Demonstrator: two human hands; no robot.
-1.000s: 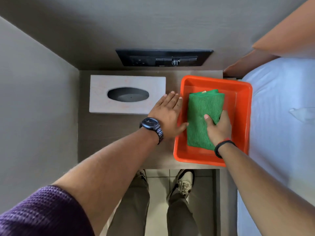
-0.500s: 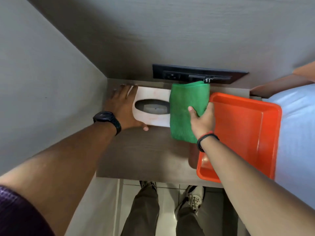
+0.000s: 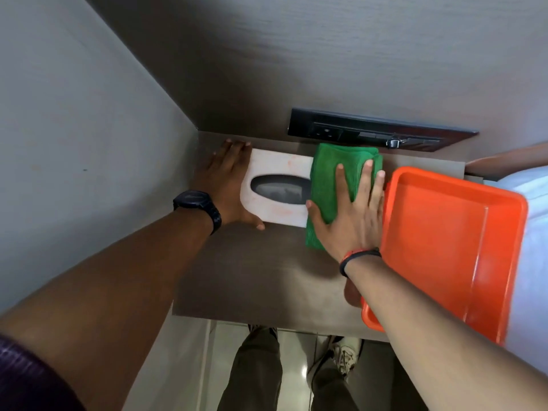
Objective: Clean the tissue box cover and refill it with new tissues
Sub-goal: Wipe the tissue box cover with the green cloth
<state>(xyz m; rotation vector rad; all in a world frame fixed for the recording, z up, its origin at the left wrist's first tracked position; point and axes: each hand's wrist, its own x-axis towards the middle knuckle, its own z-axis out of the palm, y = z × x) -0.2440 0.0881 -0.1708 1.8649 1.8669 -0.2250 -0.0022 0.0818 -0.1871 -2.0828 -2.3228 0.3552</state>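
A pale stone-look tissue box cover (image 3: 275, 167) with a dark oval slot lies on the brown bedside table (image 3: 252, 277). My left hand (image 3: 225, 185) grips its left end, thumb along the near side. A folded green cloth (image 3: 329, 176) lies over the cover's right end. My right hand (image 3: 353, 215) presses flat on the cloth, fingers spread. The cloth hides the cover's right part.
An empty orange plastic tray (image 3: 444, 247) sits on the table's right side, overhanging the front edge. A black socket panel (image 3: 370, 133) is on the back wall. A grey wall (image 3: 74, 143) closes the left. White bedding (image 3: 530, 262) lies to the right.
My right hand lifted the green cloth out of the orange tray and laid it flat on the cover's right end. My left hand moved to the cover's left end.
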